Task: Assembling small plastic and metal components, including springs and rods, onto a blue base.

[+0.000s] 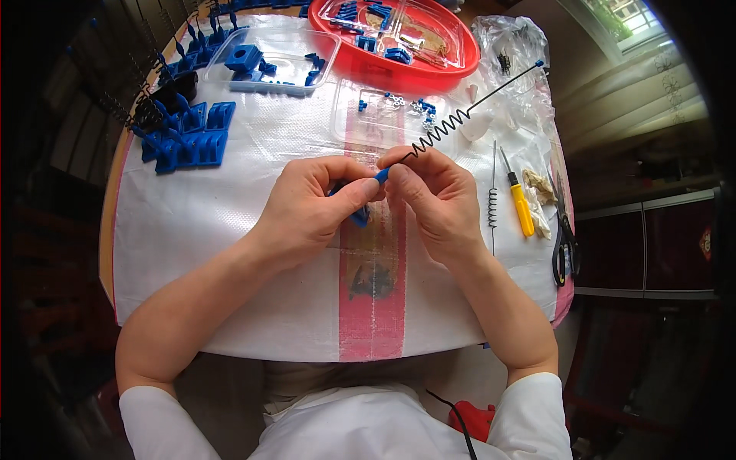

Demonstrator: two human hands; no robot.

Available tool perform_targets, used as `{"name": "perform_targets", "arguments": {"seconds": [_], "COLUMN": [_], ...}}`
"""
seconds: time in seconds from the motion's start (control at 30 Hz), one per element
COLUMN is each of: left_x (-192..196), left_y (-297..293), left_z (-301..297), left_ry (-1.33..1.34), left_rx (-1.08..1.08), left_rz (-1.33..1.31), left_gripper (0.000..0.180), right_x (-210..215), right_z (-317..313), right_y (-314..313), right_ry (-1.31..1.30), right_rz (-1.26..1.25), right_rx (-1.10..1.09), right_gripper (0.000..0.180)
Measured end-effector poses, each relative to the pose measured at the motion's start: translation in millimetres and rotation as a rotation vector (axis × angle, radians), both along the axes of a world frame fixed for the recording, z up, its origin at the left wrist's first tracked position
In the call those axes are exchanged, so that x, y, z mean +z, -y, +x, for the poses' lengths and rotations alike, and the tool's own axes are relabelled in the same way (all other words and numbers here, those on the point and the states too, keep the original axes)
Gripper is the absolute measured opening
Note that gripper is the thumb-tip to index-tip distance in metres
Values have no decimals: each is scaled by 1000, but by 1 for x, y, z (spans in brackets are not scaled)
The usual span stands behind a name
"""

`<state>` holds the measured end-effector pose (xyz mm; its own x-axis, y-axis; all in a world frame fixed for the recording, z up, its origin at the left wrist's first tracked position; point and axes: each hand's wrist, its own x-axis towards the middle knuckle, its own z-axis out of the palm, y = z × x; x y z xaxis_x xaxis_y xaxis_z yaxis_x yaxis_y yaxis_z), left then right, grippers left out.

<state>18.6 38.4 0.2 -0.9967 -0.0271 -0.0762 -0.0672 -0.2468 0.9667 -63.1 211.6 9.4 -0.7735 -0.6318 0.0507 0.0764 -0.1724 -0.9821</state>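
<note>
A small blue plastic part [360, 215] is pinched between the left hand [310, 208] and the right hand [433, 198] above the middle of a desk [230, 230] covered with white woven sheeting. Both grips are closed: the left on the blue part, the right on a black wire spring [452, 119], coiled along its middle, whose straight end rises toward the upper right and carries a blue tip. A clear plastic tray [272, 61] at the upper left holds several blue parts. A round red tray [395, 38] behind it holds clear boxes with more blue pieces. A second spring [492, 201], a yellow-handled screwdriver [520, 205] and scissors [565, 238] lie to the right.
</note>
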Motion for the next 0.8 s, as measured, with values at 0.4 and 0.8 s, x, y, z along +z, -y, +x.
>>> {"name": "perform_targets", "arguments": {"seconds": [0.4, 0.8], "left_x": [0, 1], "left_y": [1, 1], "left_z": [1, -1], "left_ry": [48, 13], "left_rx": [-5, -9], "left_rz": [79, 142], "left_gripper": [19, 21], "right_x": [-5, -5], "right_z": [3, 1], "right_y": [5, 5], "right_ry": [-22, -63], "right_rz": [-46, -21], "right_rx": [13, 15], "right_gripper": [15, 16]}}
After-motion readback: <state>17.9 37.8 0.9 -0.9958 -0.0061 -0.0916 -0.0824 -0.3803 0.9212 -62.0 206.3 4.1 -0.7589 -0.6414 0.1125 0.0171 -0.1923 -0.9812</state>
